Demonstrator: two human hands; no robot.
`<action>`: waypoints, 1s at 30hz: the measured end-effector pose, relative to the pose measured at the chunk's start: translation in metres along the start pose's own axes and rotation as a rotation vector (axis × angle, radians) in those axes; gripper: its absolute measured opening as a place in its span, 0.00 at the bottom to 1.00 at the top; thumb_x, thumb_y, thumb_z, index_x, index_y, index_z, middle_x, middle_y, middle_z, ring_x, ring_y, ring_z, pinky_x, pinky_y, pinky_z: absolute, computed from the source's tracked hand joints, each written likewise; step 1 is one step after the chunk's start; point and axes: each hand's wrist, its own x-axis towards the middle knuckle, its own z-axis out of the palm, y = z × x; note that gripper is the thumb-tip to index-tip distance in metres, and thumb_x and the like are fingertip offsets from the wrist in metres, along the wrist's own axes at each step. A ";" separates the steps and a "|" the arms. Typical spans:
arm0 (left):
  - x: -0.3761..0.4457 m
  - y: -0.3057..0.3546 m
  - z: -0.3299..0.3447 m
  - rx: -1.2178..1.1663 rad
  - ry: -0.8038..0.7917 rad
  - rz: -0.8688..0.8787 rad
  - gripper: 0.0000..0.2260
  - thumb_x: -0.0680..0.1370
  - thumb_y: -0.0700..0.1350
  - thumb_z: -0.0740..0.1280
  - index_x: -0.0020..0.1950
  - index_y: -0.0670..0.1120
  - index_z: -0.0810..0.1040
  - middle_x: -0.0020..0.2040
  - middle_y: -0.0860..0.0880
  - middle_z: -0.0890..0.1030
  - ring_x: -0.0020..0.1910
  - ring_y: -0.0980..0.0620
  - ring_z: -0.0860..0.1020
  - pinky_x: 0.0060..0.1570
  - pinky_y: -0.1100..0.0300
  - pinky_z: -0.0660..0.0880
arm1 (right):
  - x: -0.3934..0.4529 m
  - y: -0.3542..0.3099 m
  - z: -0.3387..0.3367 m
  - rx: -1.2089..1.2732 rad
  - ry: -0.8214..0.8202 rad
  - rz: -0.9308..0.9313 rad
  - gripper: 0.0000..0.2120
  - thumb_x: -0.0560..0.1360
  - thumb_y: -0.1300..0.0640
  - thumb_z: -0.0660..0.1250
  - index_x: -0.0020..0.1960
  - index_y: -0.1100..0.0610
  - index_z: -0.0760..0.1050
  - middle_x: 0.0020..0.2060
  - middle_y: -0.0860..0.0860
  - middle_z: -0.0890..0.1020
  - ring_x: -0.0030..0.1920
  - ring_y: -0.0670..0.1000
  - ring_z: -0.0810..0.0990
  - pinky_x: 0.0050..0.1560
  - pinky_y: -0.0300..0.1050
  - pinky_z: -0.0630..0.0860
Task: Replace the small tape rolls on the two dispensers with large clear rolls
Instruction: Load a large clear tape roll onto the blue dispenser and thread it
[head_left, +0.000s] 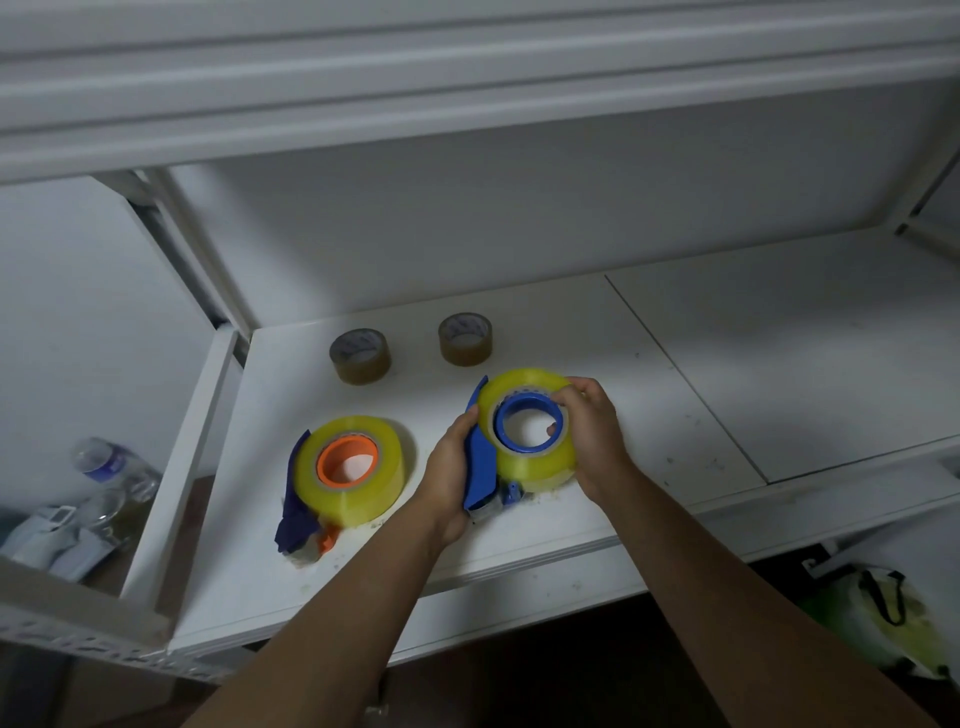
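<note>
Two tape dispensers lie on the white shelf. The left dispenser, dark blue with an orange hub, carries a large clear yellowish roll. The right dispenser, blue with a blue hub, carries another large clear roll. My left hand grips the right dispenser's blue frame. My right hand holds that roll's right side, with a fingertip inside the hub. Two small brown tape rolls stand behind them, one on the left and one on the right.
White rack posts frame the shelf's left side. Plastic bottles and packets lie on a lower level at the left. A bag with black straps sits on the floor at the lower right. The shelf's right half is bare.
</note>
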 end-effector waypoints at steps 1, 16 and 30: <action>0.000 -0.001 -0.001 -0.028 0.008 -0.011 0.20 0.78 0.57 0.61 0.62 0.44 0.79 0.49 0.42 0.83 0.44 0.45 0.81 0.42 0.52 0.78 | 0.002 0.001 0.001 -0.011 0.004 0.008 0.08 0.72 0.54 0.64 0.52 0.51 0.74 0.48 0.54 0.80 0.45 0.54 0.79 0.47 0.54 0.78; 0.029 -0.030 -0.009 0.386 0.427 0.080 0.33 0.66 0.70 0.55 0.59 0.48 0.73 0.59 0.42 0.76 0.57 0.40 0.77 0.56 0.43 0.77 | 0.016 0.025 0.003 -0.472 -0.026 -0.116 0.15 0.75 0.57 0.66 0.62 0.54 0.75 0.58 0.53 0.73 0.56 0.54 0.75 0.57 0.52 0.75; 0.020 -0.001 -0.014 0.510 0.432 0.165 0.12 0.76 0.45 0.56 0.49 0.49 0.80 0.49 0.43 0.83 0.51 0.42 0.81 0.56 0.41 0.77 | 0.036 0.033 0.015 -0.708 -0.104 -0.249 0.15 0.77 0.48 0.65 0.58 0.56 0.77 0.53 0.54 0.82 0.53 0.56 0.79 0.51 0.47 0.75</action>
